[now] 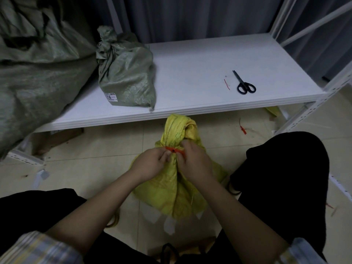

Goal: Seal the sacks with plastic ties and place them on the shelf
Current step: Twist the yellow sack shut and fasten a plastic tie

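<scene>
A yellow woven sack (171, 187) stands on the tiled floor between my knees, its neck bunched upward. Round that neck runs a red plastic tie (174, 150). My left hand (150, 162) pinches the tie's left end, and my right hand (192, 161) pinches its right end, both pressed against the neck. On the white shelf (200, 73) behind sits a grey-green sack (127, 73), tied at its top and bearing a white label.
Black scissors (244, 83) and a red tie offcut (226, 84) lie on the shelf's right part. A large grey-green sack (38, 73) fills the left. More red tie pieces (242, 128) lie on the floor by the shelf's right post (304, 115).
</scene>
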Motion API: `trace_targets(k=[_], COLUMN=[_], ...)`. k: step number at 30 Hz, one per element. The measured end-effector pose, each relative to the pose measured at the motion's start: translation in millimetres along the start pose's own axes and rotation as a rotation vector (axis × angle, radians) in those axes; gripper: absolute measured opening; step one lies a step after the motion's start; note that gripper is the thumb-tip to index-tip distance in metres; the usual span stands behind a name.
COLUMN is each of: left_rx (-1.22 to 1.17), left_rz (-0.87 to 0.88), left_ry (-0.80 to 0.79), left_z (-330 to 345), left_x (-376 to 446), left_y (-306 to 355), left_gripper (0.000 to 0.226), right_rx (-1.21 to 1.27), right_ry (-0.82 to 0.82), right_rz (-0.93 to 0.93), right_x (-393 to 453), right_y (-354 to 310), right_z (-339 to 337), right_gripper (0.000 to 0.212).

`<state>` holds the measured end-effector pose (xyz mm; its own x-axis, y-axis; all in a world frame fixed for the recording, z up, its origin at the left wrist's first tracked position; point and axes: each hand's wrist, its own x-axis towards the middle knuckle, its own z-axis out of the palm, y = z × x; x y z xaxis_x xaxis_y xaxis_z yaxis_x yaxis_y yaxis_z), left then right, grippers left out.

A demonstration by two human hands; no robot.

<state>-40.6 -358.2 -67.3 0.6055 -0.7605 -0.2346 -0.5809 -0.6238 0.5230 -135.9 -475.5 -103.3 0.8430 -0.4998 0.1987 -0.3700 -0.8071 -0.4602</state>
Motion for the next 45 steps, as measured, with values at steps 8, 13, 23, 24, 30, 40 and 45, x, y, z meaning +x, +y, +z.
trace_targets(k=[8, 13, 23, 24, 30, 40, 45], left_rx=[0.219, 0.024, -0.213, -0.266, -0.72, 0.243, 0.457], left_rz=[-0.01, 0.035, 0.05, 0.006, -0.125, -0.208, -0.232], left_ry=[0.023, 0.009, 0.035, 0.049, -0.099, -0.169, 0.018], left_z=[-8.3, -3.9, 1.2, 1.0, -14.1, -10.0, 19.2], left_x=[-5.4, -8.7, -16.3, -14.3, -2.6, 6.6, 10.8], left_y=[3.2, -6.4, -10.8, -11.5, -19.7, 5.9, 9.4], left_gripper=[0.033, 0.028, 0.033, 0.033, 0.034, 0.029, 0.026], right_rx=[0.178, 0.175, 0.188, 0.179, 0.212, 0.404, 0.355], right_ry=[0.173, 0.193, 0.062, 0.053, 0.052, -0.244, -0.22], right_rz=[-0.26, -0.338, -0.315, -0.312, -0.271, 0.037, 0.011], right_x=[9.1, 15.9, 21.0, 20.5, 19.9, 12.1, 13.5], right_y=[5.7, 5.9, 12.2, 12.5, 15.6, 5.0, -2.7], right_z=[32.9, 35.0, 42.5, 42.0, 27.5, 31.3, 29.8], right_gripper=[0.02, 0.017, 0.021, 0.023, 0.016, 0.016, 0.02])
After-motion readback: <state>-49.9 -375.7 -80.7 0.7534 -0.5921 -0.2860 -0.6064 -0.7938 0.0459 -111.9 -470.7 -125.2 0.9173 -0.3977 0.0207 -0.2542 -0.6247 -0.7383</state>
